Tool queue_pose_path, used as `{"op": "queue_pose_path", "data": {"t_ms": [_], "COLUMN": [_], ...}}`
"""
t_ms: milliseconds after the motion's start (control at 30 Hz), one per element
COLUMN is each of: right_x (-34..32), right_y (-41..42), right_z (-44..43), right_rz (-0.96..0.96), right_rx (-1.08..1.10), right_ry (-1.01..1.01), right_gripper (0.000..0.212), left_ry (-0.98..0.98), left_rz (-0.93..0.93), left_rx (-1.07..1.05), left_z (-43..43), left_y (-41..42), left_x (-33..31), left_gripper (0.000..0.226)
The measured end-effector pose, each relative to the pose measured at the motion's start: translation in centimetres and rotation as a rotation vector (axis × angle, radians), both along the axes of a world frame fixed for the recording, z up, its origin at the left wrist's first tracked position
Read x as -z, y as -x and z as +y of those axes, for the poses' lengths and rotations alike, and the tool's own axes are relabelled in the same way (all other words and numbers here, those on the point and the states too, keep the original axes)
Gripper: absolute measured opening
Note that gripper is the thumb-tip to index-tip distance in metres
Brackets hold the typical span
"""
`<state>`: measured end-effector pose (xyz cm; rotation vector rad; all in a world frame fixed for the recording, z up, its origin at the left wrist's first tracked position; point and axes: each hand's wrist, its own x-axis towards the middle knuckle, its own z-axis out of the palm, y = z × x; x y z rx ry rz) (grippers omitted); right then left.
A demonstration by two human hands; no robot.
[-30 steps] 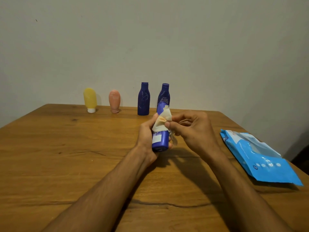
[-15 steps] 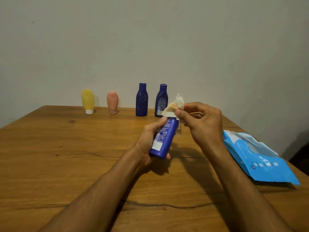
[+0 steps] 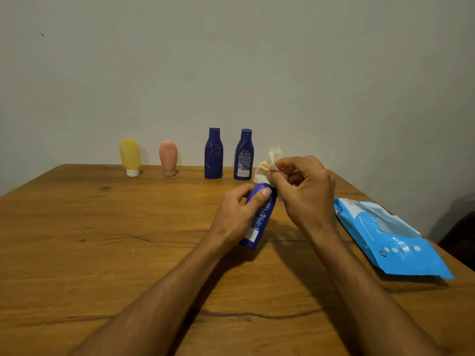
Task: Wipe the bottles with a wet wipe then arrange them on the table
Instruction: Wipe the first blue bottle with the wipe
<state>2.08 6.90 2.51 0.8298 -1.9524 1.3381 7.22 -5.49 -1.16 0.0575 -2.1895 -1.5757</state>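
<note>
Hands are seen above a brown wooden tabletop (image 3: 77,240). A dark blue bottle (image 3: 259,217) is held in the left hand (image 3: 236,217), with the grip closed around its middle. The bottle is tilted, with its top pointing away and its bottom nearer the person, and it is lifted off the wood. A crumpled wet wipe (image 3: 267,165) is pinched in the grip of the right hand (image 3: 305,194), right at the top end of the bottle. Whether the wipe is touching the bottle's top cannot be told.

Four more bottles are stood in a row at the far edge, near the wall (image 3: 231,60). From left to right, a yellow bottle (image 3: 130,156) is stood on its white cap, then a pink bottle (image 3: 168,158) on its cap, then a dark blue bottle by the pink one (image 3: 213,153), then a dark blue bottle with small print (image 3: 243,154). A blue pack of wipes (image 3: 390,237) is laid flat on the right side, near the right arm.
</note>
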Motion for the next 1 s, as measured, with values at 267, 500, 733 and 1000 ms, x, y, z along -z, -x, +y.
{"op": "queue_pose_path", "data": {"t_ms": [267, 500, 733, 1000], "right_x": [-0.1, 0.1, 0.4, 0.5], "right_y": [0.1, -0.3, -0.5, -1.2], "right_z": [0.2, 0.2, -0.1, -0.9], "right_rz": [-0.145, -0.365, -0.386, -0.39], "right_rx": [-0.095, -0.272, -0.184, -0.289], "right_ry": [0.027, -0.006, 0.029, -0.094], "right_gripper": [0.023, 0.015, 0.023, 0.019], "left_ry": [-0.304, -0.744, -0.767, -0.826], "left_rz": [-0.001, -0.139, -0.167, -0.169], "left_rx": [0.009, 0.145, 0.171, 0.114], "left_z": [-0.1, -0.1, 0.4, -0.6], "left_y": [-0.4, -1.2, -1.0, -1.0], "left_x": [-0.2, -1.0, -0.8, -0.6], "left_gripper": [0.031, 0.04, 0.027, 0.039]}}
